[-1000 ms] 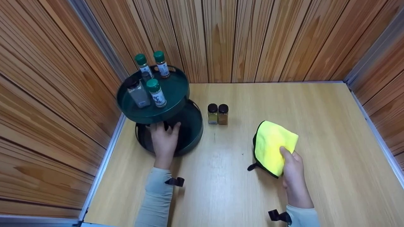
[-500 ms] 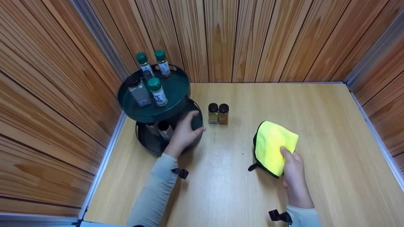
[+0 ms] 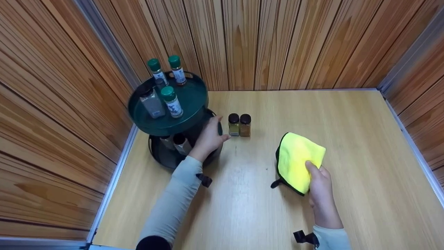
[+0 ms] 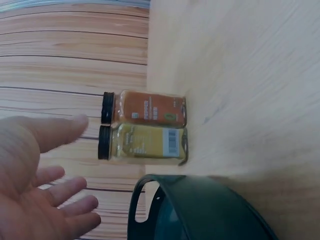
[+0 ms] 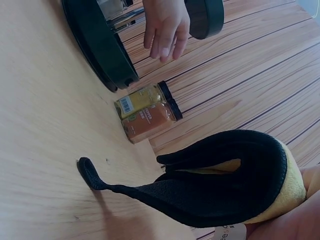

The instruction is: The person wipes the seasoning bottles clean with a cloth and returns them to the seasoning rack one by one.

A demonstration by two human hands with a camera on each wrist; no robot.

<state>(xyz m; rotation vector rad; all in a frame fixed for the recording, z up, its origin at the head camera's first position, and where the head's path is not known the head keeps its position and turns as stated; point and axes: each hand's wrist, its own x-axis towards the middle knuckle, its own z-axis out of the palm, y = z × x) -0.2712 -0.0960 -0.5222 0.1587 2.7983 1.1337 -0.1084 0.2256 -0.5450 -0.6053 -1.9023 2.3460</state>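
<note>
The left grip (image 3: 208, 139) is spread wide, its thumb parted from the fingers and nothing held; it is poised over the near-right rim of the lower tray (image 3: 163, 159), with the thumb tip just beside two jars but, as seen from the left wrist, apart from their dark caps. By the right grip (image 3: 321, 192) a folded yellow cloth (image 3: 299, 163) is pinched under the thumb, its black-edged loop hanging free, well apart from the jars. The yellow-filled jar (image 4: 147, 141) and the orange-brown pepper jar (image 4: 150, 108) are stood upright on the surface (image 3: 260, 208), side by side. The step in hand is judged to be a reach for these jars. It would be done best if the rim were cleared first, the nearer jar taken by its body rather than its cap, and its neighbour not nudged. The wrist should be kept clear of the upper tray (image 3: 190, 99), on which green-capped bottles (image 3: 174, 106) and a larger dark-capped bottle (image 3: 152, 104) are carried, and of the dark-capped container (image 3: 182, 145) on the lower tray. The cloth is best kept aside meanwhile.
</note>
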